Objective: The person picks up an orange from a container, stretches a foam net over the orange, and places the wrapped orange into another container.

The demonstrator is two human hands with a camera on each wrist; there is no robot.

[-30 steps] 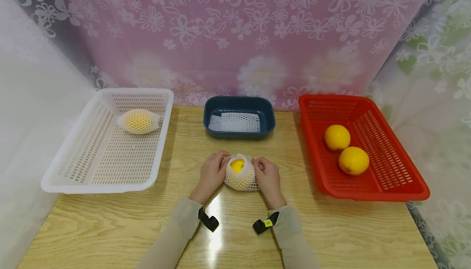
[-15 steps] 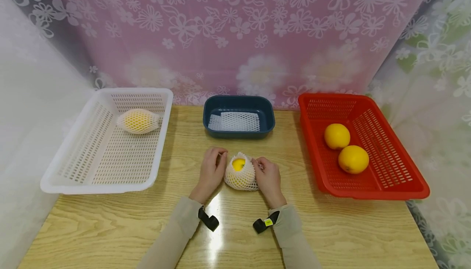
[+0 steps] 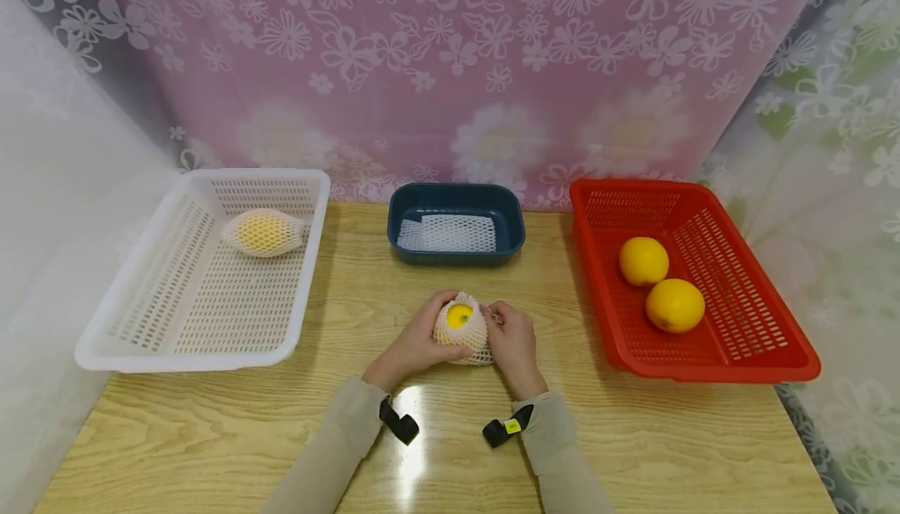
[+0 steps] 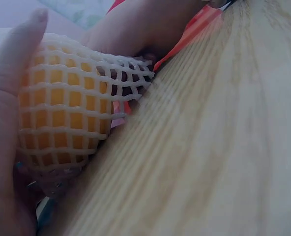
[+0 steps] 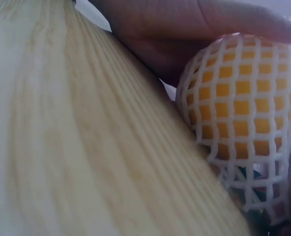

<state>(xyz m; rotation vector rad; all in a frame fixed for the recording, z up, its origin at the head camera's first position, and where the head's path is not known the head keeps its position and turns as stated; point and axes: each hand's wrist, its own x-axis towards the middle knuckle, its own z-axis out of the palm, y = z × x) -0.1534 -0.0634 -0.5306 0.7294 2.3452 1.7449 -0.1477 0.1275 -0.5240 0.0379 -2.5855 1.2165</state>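
Note:
Between the hands on the table is a yellow-orange round fruit, which looks like an orange (image 3: 459, 315), wearing a white foam net sleeve (image 3: 469, 338). My left hand (image 3: 420, 336) grips it from the left, fingers behind and thumb across the front. In the left wrist view, the thumb lies over the netting (image 4: 67, 105). My right hand (image 3: 513, 340) pinches the sleeve's right end with thumb and curled fingers. The fruit's top shows through the sleeve's opening in the head view. From the right wrist, the sleeve's loose end (image 5: 258, 189) hangs beyond the fruit.
At the left, a white basket (image 3: 298, 295) holds one netted fruit (image 3: 263, 233). A dark blue tray (image 3: 457, 258) with flat foam nets (image 3: 457, 233) stands behind the hands. Two bare fruits (image 3: 675, 305) sit in a red basket (image 3: 608, 326) at the right. Curtains hang behind.
My left hand let go of the sleeve's left edge, drew slightly away, then came round the fruit with thumb in front. The fruit shifted slightly right. My right hand stays on the sleeve.

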